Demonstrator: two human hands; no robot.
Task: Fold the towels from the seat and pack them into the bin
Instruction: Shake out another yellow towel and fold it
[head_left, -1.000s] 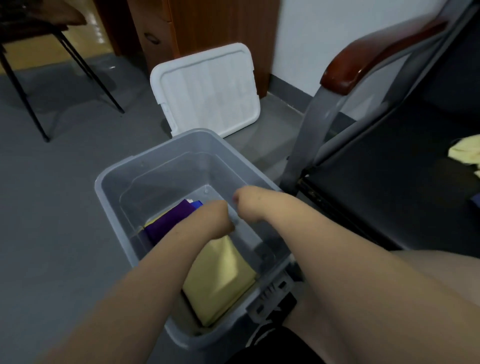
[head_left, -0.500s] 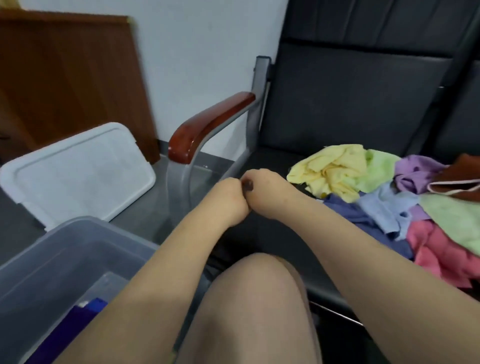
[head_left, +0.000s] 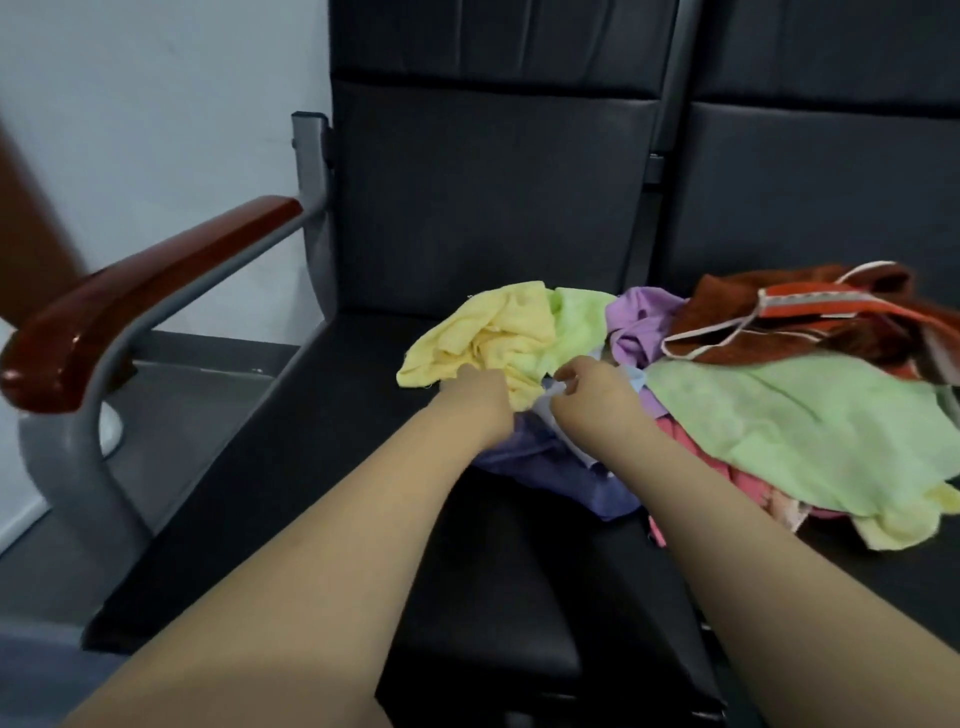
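Lying on the seat (head_left: 322, 467), the towels (head_left: 779, 415) are just under the fingers (head_left: 569, 378). A pale blue towel (head_left: 548, 415) is pinched by the right hand (head_left: 595, 402); whether the left hand (head_left: 483, 402) grips the yellow towel (head_left: 493, 332) cannot be told. Tangled neighbours may be dragged off by a fast pull.
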